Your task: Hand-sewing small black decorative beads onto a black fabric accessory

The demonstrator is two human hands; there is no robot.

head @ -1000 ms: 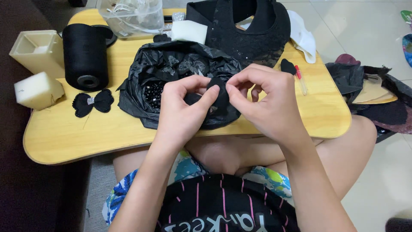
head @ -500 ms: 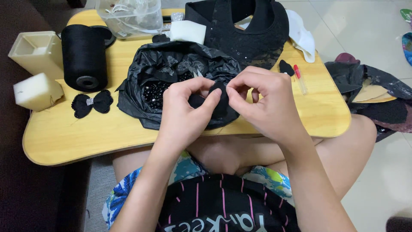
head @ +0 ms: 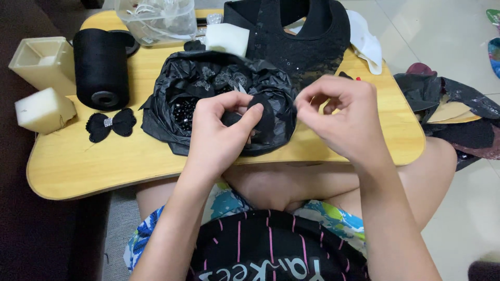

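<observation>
Left hand (head: 221,132) pinches a small black fabric piece (head: 259,115) between thumb and fingers, at frame centre over the open black plastic bag (head: 166,99) of dark beads. Right hand (head: 346,119) at 3 o'clock of it, fingertips curled closed; can't tell what it grips. Black bow (head: 110,124) lies at 9 o'clock on the wooden desk (head: 94,166), black thread cone (head: 100,67) at 10, foam block (head: 41,109) beside.
</observation>
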